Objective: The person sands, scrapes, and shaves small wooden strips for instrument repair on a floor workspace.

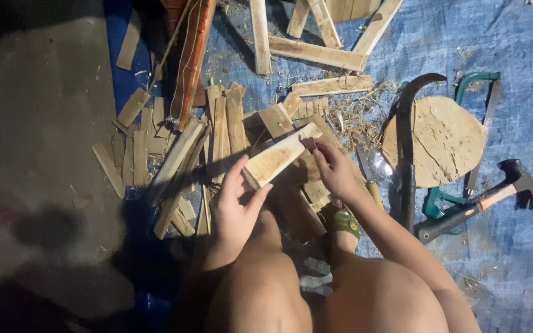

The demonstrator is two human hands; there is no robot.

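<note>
Both hands hold a short pale flat wooden slat [280, 154] above a heap of similar wood offcuts [217, 132] near the centre of the view. The left hand [234, 206] cups the slat's lower end from seven o'clock, its fingers curled round the edge with the thumb pressed against the underside. The right hand [334, 169] meets the slat's upper end from four o'clock, its fingers pinched together on something small and dark held against the wood; what it is cannot be told. At three o'clock from the hands, on the blue tarpaulin [513, 259], lies a round pale wooden disc [442, 139], crossed by a long dark curved blade [406, 160]. Just beyond it rest a green-framed hacksaw [485, 92] and a black-headed claw hammer [501, 188].
</note>
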